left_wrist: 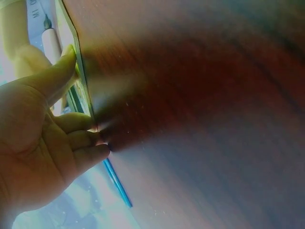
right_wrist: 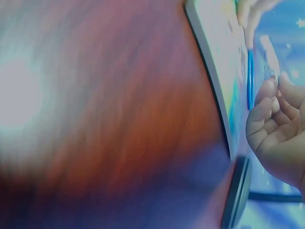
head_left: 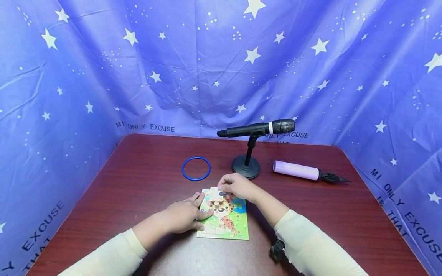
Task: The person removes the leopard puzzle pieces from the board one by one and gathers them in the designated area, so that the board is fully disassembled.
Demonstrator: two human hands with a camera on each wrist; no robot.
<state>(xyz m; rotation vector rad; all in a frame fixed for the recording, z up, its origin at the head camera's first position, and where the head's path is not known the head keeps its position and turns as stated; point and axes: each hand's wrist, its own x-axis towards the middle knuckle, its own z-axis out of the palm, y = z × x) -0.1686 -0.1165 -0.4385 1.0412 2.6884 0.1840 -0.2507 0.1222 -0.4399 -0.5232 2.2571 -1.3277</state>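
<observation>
A jigsaw puzzle [head_left: 241, 230] with a spotted cartoon animal on a green and blue ground lies on the table. My right hand [head_left: 238, 186] is over its top edge, thumb and fingertips pinching a pale puzzle piece [right_wrist: 270, 53], which the right wrist view shows raised above the board. In that view the other fingers curl in toward the palm. My left hand [head_left: 181, 216] rests at the puzzle's left side with fingers spread, some tips on the board and some at its edge. The left wrist view shows this hand [left_wrist: 52, 129] from the palm side, fingers fairly straight.
Behind the puzzle lies a blue ring [head_left: 196, 168]. A black microphone [head_left: 255, 128] on a round-based stand [head_left: 246, 166] stands close behind my right hand. Farther right lies a purple hand pump [head_left: 297, 170] with a black nozzle. A starry blue curtain [head_left: 221, 69] surrounds the table [head_left: 145, 165].
</observation>
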